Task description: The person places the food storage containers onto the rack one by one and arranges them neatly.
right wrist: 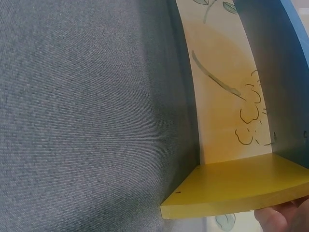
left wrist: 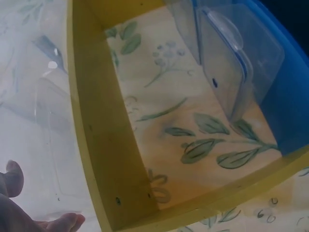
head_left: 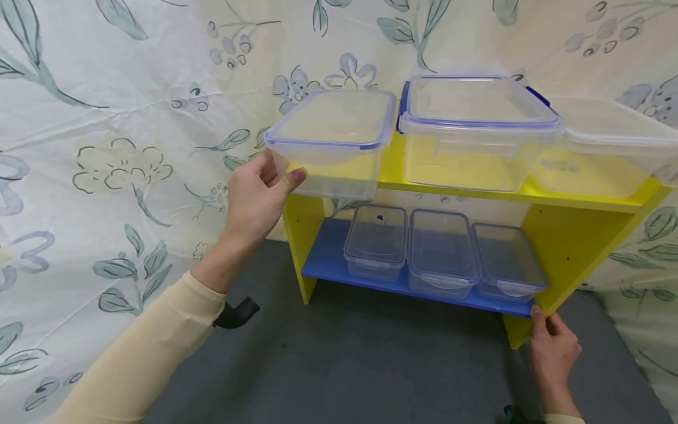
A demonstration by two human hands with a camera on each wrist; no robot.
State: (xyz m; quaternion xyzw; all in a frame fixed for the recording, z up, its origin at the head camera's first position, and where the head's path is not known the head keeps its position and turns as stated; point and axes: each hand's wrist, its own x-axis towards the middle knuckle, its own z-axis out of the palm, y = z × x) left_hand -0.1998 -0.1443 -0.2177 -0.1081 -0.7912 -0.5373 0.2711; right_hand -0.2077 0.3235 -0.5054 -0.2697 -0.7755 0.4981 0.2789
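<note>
A yellow-and-blue two-tier shelf (head_left: 572, 247) stands against a patterned cloth. At the left end of its yellow top sits a clear plastic food container (head_left: 328, 168) with a blue-rimmed lid. My left hand (head_left: 256, 197) grips that container's front left corner, thumb in front and the other fingers at its side, partly hidden. In the left wrist view, fingertips of the left hand (left wrist: 34, 210) show beside the see-through container (left wrist: 58, 145). Low on the right, my right hand (head_left: 553, 347) grips the shelf's yellow side panel near the blue board; the right wrist view shows fingers (right wrist: 275, 217) at the panel's edge.
Two more clear containers stand on top, one with blue clips (head_left: 461, 153) and one with a whitish lid (head_left: 598, 159). Three lidded containers (head_left: 442, 253) line the blue lower board (head_left: 328, 259). Dark grey floor (head_left: 344, 359) lies in front; floral cloth (head_left: 132, 147) hangs behind.
</note>
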